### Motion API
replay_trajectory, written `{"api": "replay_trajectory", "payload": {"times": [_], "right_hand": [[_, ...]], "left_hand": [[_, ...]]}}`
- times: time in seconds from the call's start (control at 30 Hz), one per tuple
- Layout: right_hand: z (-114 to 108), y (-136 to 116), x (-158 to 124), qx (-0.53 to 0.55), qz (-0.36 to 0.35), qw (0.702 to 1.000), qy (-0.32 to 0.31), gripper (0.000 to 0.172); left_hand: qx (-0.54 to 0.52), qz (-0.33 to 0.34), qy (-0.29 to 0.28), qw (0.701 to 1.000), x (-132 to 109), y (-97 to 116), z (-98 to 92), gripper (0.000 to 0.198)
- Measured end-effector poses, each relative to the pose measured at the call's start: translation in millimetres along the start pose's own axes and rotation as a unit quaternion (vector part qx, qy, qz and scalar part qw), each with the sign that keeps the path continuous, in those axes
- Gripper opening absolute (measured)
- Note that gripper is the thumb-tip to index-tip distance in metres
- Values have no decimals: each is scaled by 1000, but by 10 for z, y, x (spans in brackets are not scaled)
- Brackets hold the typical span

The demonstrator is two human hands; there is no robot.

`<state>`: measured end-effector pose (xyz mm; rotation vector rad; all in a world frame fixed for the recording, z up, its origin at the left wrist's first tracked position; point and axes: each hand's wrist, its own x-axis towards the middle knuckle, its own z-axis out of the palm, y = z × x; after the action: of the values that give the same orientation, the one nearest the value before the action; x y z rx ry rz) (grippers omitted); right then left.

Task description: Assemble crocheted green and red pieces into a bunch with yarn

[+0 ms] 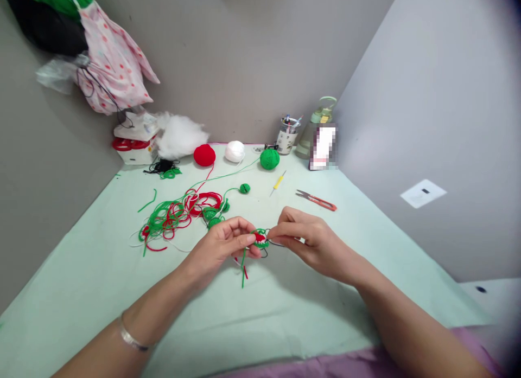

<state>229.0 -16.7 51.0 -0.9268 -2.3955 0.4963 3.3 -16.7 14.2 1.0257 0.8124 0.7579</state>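
Mint tabletop (252, 329) btwn grey walls (244, 69), crochet pc (260, 238) in L hand (222, 243), black thread (277, 244) in R hand (317, 243).

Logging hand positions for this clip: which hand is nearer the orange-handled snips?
Right. The right hand is on the near side of the snips, not touching; the left hand is farther left, holding the crochet piece.

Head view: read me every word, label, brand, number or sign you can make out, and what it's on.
No text is readable here.
Pen cup: dark printed marks, too small to read.
White box: small marks on its front, too blurred to read.
Phone-like screen: pixelated, unreadable.
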Motion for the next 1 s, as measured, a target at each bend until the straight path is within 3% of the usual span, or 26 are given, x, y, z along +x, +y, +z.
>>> {"api": "replay_trajectory", "payload": {"times": [0.47,1.0], "right_hand": [[-27,30,64,168,110,979,-32,19],[265,84,68,79,90,988,93,7]], "left_hand": [[-57,-4,-6,998,-13,41,15,24],[-59,15,45,997,34,-34,18,25]]}}
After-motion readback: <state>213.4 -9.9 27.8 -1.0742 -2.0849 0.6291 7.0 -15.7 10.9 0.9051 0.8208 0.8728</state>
